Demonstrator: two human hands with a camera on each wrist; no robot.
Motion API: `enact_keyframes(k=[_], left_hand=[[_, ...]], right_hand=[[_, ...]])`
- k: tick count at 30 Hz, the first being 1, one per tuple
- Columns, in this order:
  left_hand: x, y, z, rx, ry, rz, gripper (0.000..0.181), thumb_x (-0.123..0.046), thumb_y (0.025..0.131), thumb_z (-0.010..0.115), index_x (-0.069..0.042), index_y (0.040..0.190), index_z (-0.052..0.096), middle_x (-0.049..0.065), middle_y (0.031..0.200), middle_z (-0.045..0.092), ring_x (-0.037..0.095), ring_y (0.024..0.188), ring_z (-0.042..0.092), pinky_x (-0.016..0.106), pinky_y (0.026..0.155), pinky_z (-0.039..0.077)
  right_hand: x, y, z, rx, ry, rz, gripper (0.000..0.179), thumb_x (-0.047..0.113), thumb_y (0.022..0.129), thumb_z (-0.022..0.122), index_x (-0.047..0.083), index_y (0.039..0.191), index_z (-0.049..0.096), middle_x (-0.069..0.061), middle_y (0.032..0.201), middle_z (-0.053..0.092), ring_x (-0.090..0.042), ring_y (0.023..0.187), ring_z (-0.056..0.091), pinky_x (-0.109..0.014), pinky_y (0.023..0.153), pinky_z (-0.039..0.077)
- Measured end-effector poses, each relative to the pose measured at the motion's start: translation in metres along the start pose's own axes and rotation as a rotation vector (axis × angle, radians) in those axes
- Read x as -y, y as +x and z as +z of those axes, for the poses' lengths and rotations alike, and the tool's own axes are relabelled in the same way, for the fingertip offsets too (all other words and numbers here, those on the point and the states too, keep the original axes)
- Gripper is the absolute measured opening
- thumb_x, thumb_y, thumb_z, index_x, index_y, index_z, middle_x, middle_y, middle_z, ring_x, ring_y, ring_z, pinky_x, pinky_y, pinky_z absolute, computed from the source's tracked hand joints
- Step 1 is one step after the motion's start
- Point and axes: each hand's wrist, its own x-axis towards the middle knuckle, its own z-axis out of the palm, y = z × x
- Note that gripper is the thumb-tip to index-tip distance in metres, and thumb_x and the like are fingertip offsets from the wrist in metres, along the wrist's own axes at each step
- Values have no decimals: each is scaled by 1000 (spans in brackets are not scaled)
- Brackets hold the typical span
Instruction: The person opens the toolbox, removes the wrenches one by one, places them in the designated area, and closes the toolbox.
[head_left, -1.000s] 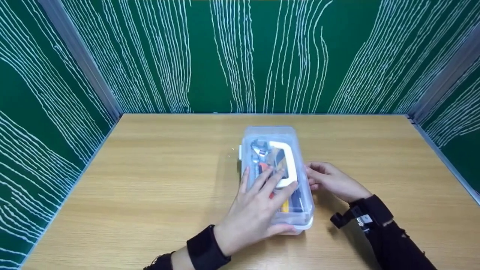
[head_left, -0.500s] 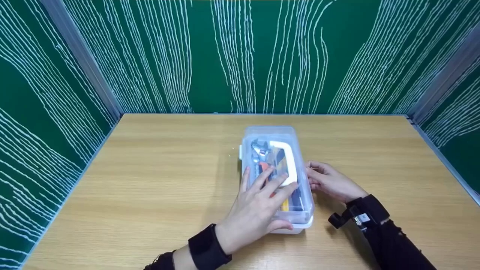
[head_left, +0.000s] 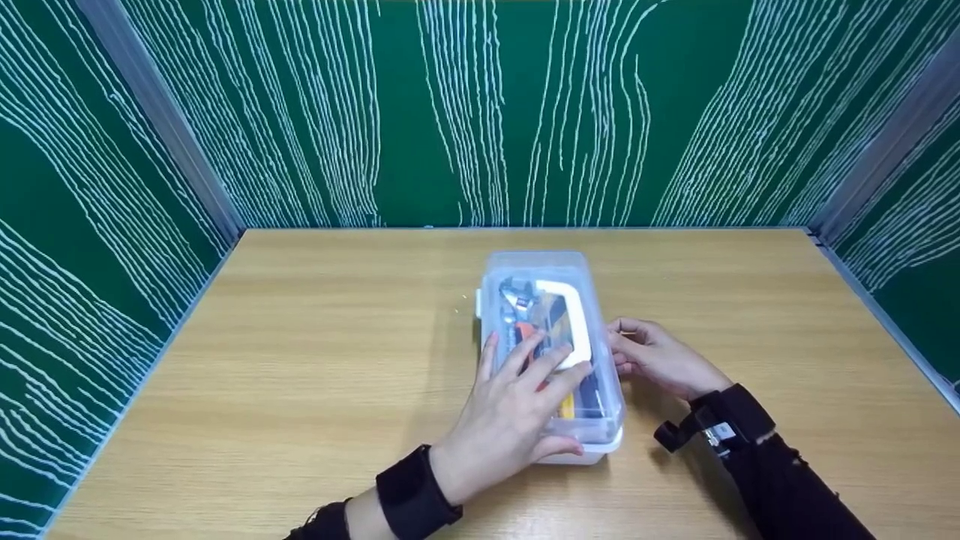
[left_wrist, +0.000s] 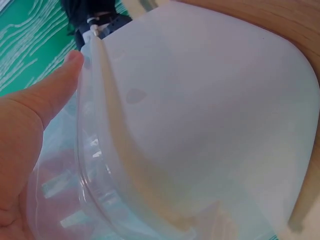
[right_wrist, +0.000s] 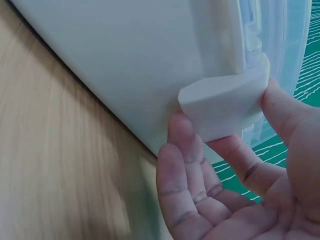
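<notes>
A plastic toolbox (head_left: 534,262) with a clear lid and white base stands closed on the wooden table. Through the lid show an adjustable wrench (head_left: 517,292), a white carry handle or frame, and orange and yellow tool parts. My left hand (head_left: 506,416) rests on the lid with fingers spread; its thumb (left_wrist: 57,82) lies at the lid's near end in the left wrist view. At the box's right side, my right hand (head_left: 664,364) pinches a white latch (right_wrist: 225,102), thumb on its upper end and fingers at its lower edge.
Another latch (head_left: 478,304) is on the box's left side. Small specks lie on the table beside it. Green walls with white wavy lines enclose the table (head_left: 322,337) at the back and both sides.
The left hand's fingers have drawn slightly closer together on the lid. The right hand stays at the latch; the box is nearly unmoved.
</notes>
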Motion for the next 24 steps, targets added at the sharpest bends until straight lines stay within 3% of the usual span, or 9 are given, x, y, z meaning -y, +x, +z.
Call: enact_keyframes(k=[8,17,24], left_hand=[[-1,0,-1,30,13,-16,88,-69,83,79,-26,155,56,5,160,57,34,155,45,76,119,37],[-1,0,0,31,11,-13,86,-70,84,77,-26,155,56,5,160,57,34,155,45,77,119,37],[-1,0,-1,28,8,-12,85,-72,85,75,-26,155,56,5,160,57,35,155,45,77,119,36]], right_hand=[[4,-2,-1,-71,-129,-10,37,26,111,61,-9,123,64,-4,104,73,-14,90,74,-30,86,65],[7,-3,-3,-117,-186,25,43,34,109,64,-6,124,66,-7,104,75,-16,90,75,-29,85,65],[12,-6,-4,-104,-177,33,45,35,108,65,-6,126,66,-5,104,76,-17,92,76,-31,87,66]])
